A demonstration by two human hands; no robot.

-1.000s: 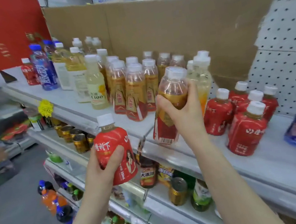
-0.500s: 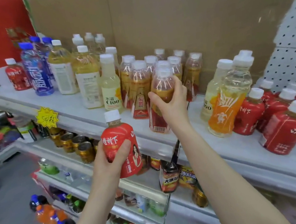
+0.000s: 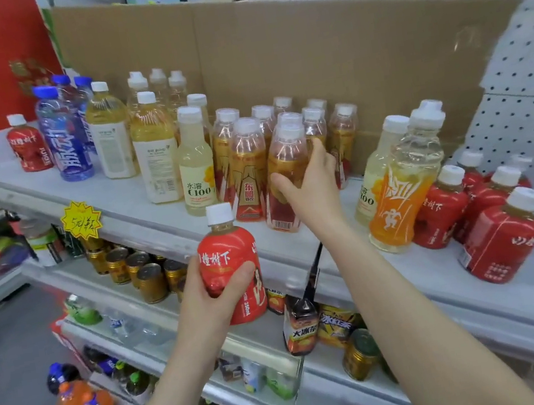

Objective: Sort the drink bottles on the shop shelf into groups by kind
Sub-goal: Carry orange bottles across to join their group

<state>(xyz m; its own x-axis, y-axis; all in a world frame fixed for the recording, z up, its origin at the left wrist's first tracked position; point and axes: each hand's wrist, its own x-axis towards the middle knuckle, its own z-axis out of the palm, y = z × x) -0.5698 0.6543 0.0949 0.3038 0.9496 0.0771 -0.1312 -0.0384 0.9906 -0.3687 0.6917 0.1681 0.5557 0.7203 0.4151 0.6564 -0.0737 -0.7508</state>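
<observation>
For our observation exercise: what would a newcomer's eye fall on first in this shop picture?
The squat red plastic bottle with a white cap stands out, gripped by the left hand before the white shelf. Just behind, the right hand grips an amber bottle with a red-gold label among its matching group.

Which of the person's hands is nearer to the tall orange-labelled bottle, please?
Right. The right hand grips an amber bottle just left of the orange-labelled bottle; the left hand holds a red bottle lower, further left.

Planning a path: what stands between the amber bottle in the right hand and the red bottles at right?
Head view: a pale C100 bottle and an orange-labelled bottle.
</observation>
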